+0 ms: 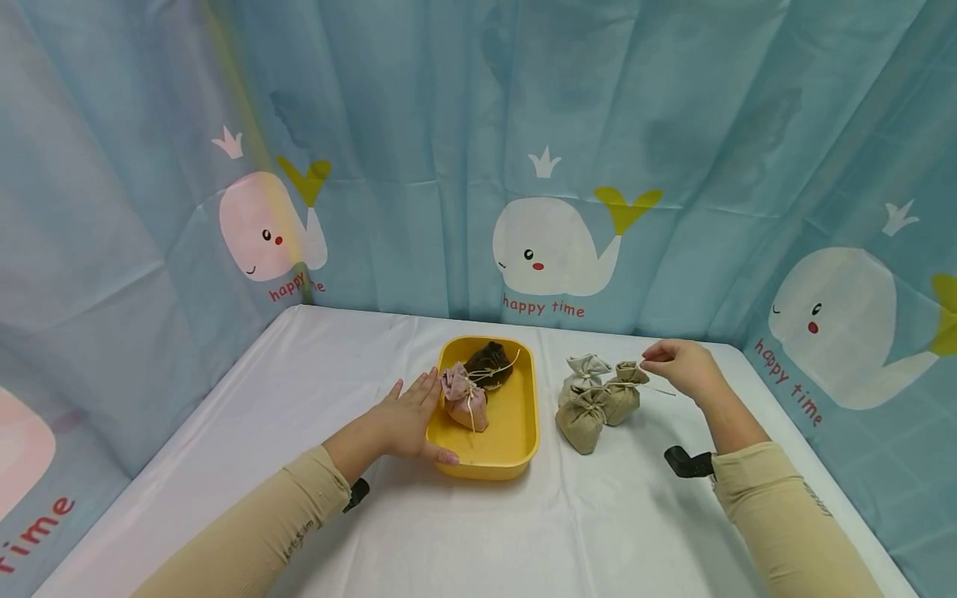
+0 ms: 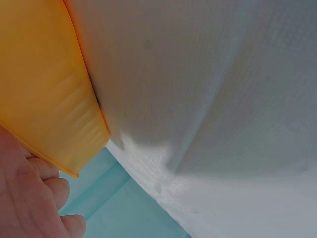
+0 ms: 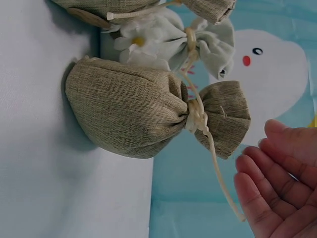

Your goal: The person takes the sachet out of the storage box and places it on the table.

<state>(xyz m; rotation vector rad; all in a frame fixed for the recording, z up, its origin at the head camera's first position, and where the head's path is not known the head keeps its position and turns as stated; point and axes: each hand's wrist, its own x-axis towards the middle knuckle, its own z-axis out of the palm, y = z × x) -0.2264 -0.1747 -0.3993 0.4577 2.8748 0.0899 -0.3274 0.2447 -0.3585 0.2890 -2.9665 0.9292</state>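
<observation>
Nearby, pink pouch [image 1: 465, 397] inside yellow tray [image 1: 523, 432].

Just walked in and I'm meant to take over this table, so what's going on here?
A person is handling small tied cloth pouches on a white-covered table. The left hand rests flat against the near left side of a yellow tray, which holds a pink pouch and a dark brown pouch. The right hand hovers, fingers loosely curled, just beside three pouches outside the tray: two olive linen pouches and a pale grey pouch. It grips none of them yet.
</observation>
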